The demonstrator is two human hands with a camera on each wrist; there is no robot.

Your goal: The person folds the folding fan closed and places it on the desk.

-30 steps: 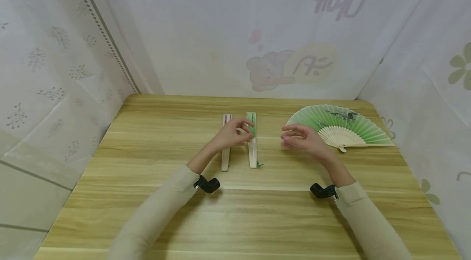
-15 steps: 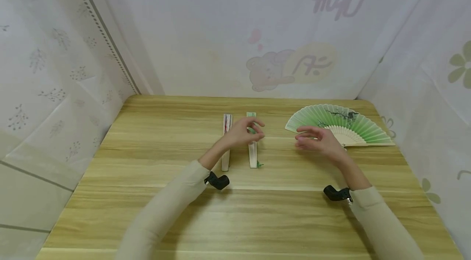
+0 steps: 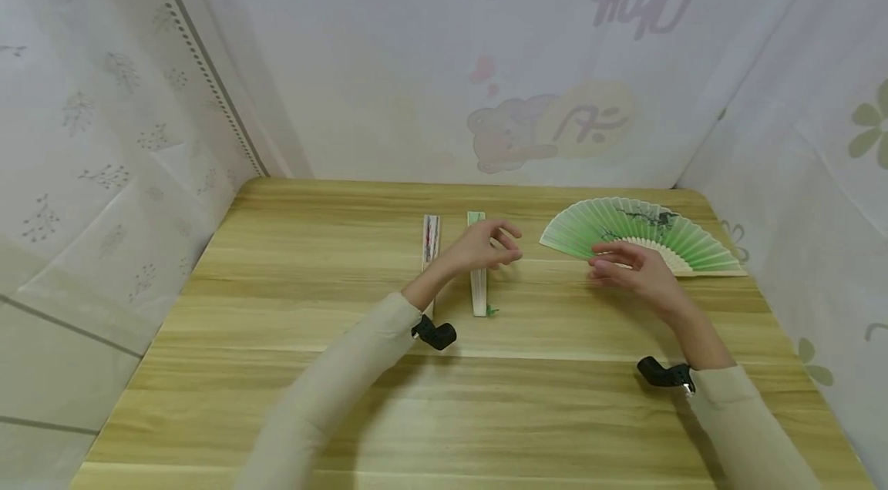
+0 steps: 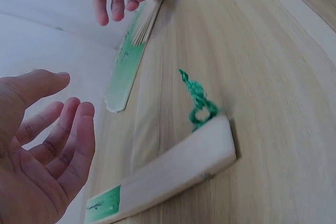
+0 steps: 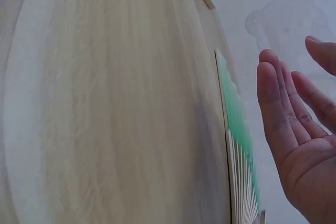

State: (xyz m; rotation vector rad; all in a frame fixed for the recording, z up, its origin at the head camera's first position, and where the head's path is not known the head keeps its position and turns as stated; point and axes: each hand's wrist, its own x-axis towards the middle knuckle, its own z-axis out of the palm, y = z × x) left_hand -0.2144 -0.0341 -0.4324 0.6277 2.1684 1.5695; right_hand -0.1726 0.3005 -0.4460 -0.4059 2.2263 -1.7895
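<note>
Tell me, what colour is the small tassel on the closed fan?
Green tassel; the left wrist view shows it best.

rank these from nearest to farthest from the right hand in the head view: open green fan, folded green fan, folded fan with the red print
1. Open green fan: just beyond the right hand, under its fingertips.
2. Folded green fan: mid-table, on the left hand's side.
3. Folded fan with the red print: farthest left.

I saw bare counter (image 3: 444,413) near me; farther back, two closed fans (image 3: 477,297) and the open fan (image 3: 627,232) blocked passage.
</note>
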